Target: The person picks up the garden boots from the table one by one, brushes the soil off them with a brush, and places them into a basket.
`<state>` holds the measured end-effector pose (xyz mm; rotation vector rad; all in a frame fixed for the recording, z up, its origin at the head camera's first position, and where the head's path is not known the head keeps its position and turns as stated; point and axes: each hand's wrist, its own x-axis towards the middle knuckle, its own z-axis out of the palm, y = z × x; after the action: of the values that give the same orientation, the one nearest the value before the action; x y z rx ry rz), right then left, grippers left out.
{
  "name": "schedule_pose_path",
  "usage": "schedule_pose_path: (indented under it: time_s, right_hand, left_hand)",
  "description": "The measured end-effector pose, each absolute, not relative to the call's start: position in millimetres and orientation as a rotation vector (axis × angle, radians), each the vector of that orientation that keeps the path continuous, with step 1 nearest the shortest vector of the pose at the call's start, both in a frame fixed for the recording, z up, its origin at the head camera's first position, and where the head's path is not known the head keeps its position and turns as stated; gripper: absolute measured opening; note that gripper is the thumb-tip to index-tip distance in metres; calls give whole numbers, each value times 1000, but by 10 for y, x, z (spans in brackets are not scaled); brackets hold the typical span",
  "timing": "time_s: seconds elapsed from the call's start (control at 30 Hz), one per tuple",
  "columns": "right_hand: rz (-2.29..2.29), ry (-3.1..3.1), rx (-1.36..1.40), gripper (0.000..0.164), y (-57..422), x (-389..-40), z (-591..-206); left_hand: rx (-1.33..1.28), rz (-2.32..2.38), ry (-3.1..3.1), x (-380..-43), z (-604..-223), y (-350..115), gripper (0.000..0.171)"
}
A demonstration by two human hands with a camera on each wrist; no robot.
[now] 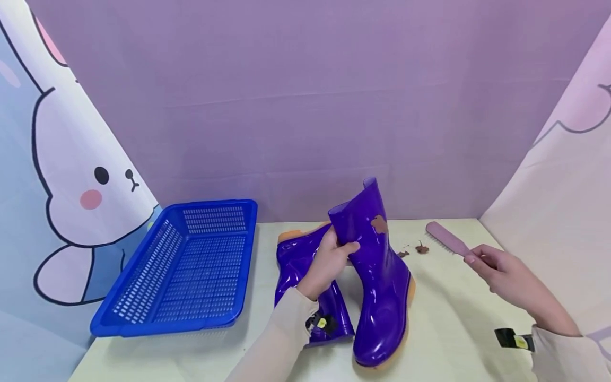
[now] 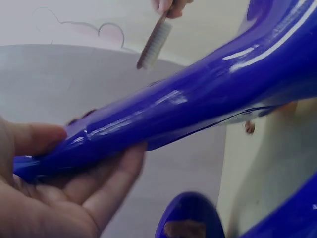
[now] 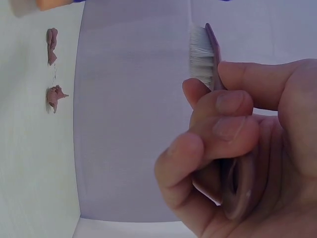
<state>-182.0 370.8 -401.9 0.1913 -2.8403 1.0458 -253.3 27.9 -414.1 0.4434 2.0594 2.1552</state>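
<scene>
So, left fingers [image 2: 119, 181] pinch the purple boot [image 1: 376, 281] near its top, at five o'clock overall; right fingers [image 3: 230, 129] clasp the brush [image 1: 447, 239], toward the boot's two o'clock. Short, light strokes should suit the brown patch [image 1: 379, 224].

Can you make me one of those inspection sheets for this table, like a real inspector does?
Surface: pale table, brown lumps lying on it.
Job's things: a held boot, purple, with a brown patch on its shaft; a lying boot, also purple, beside it; a pink brush with pale bristles, apart from the boots.
Clutter: the brown lumps, right of the boots; a blue basket on the left.
Grips: left grip holds the held boot by its shaft; right grip holds the brush by its handle.
Cables: nothing seen.
Surroundings: plain purple backdrop; cartoon rabbit on the left side panel.
</scene>
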Motion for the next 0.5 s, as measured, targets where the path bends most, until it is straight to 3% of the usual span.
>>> schedule_pose_path:
  time_s: [0.3,0.5]
  right_hand:
    - [1140,-2772,313,12,3433,-1898,-4118]
    - [1215,-2677,449,6,3179,-1956,-4119]
  left_hand:
    - [309,2127,2140,-2600,-4155,149,63]
    - [282,2211,2071,-2633,-4118,88,60]
